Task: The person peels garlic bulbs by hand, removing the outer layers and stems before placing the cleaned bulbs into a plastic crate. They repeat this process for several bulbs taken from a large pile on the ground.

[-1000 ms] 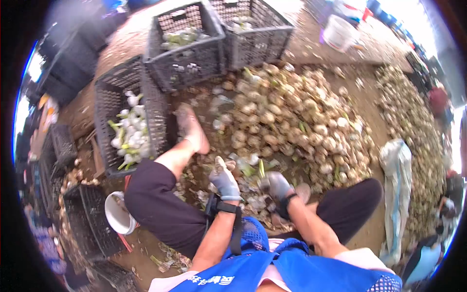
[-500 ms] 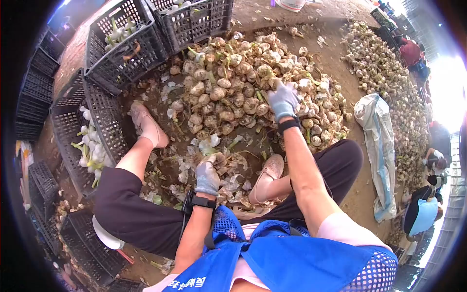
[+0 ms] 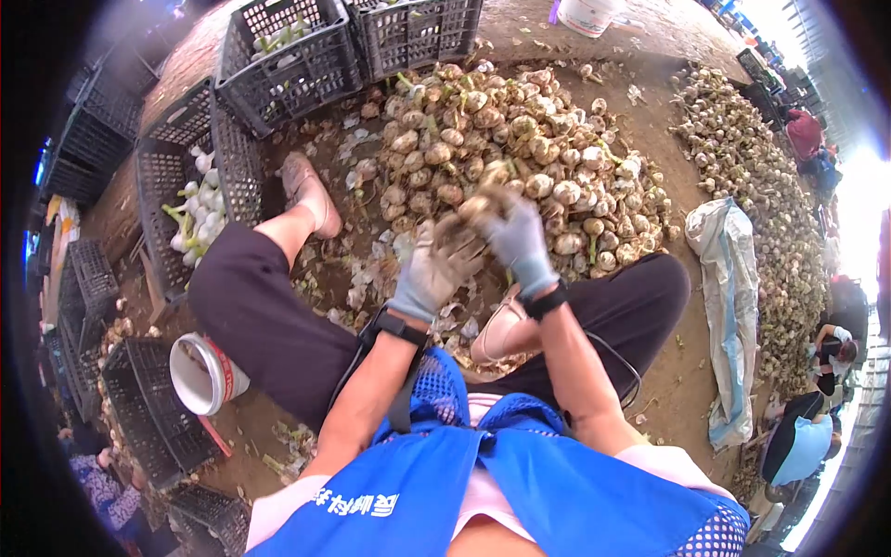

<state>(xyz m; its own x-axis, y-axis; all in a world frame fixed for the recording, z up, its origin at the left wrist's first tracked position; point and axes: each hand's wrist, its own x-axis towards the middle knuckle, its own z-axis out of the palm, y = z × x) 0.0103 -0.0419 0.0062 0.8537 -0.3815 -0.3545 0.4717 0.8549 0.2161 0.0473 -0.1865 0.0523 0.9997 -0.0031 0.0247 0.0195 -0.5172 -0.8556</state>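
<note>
Both my hands wear grey gloves and meet over my lap above the ground. My right hand (image 3: 513, 239) grips a dirty bulb (image 3: 476, 206) with its husk, lifted off the big heap of unpeeled bulbs (image 3: 520, 139) in front of me. My left hand (image 3: 434, 269) is against the same bulb's husk, fingers curled on it. Loose peelings (image 3: 371, 269) lie between my legs under the hands.
A black crate (image 3: 176, 200) at my left knee holds peeled white bulbs with green stalks. More black crates (image 3: 288, 56) stand behind the heap and at left. A white bucket (image 3: 200, 371) lies by my left thigh. A white sack (image 3: 738, 306) and a second heap (image 3: 770, 204) are at right, with other people at the far right.
My right hand has come back from the heap with a bulb. My left hand has risen from the peelings to meet it.
</note>
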